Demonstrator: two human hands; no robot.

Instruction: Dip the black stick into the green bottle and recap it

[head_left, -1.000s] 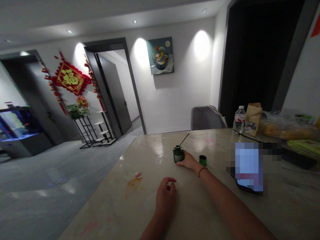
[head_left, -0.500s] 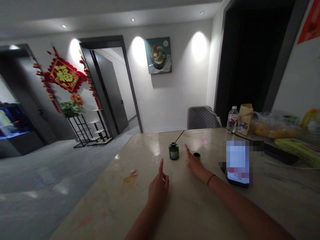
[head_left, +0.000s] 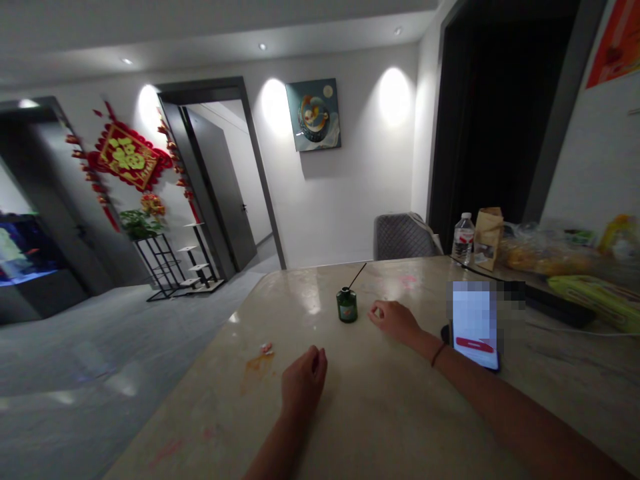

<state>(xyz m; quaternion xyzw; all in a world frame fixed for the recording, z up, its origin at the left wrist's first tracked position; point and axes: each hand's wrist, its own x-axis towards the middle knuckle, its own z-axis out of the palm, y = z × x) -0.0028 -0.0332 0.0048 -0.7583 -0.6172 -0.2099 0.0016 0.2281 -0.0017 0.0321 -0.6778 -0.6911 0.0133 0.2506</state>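
A small dark green glass bottle [head_left: 347, 307] with a label stands upright on the table, a thin dark stick [head_left: 357, 275] leaning out of its neck. To its right, my right hand [head_left: 396, 321] rests on the tabletop, fingers curled in a loose fist beside the bottle but apart from it. A dark band circles that wrist. Nearer to me and left of the bottle, my left hand [head_left: 304, 381] is closed in a fist on the table. Nothing shows in either hand. The small dark green cap is hidden, seemingly behind my right hand.
A lit phone [head_left: 475, 327] stands propped on the right. Behind it are a water bottle [head_left: 463, 239], a paper bag [head_left: 487, 239], plastic-bagged food [head_left: 540, 253] and a green packet [head_left: 595, 300]. An orange stain [head_left: 256, 367] marks the table at left. A chair [head_left: 405, 237] stands beyond.
Both hands had index fingers stretched out; now their fingers are curled in. My left hand has drawn back slightly. The cap seen beside my right hand is now out of sight.
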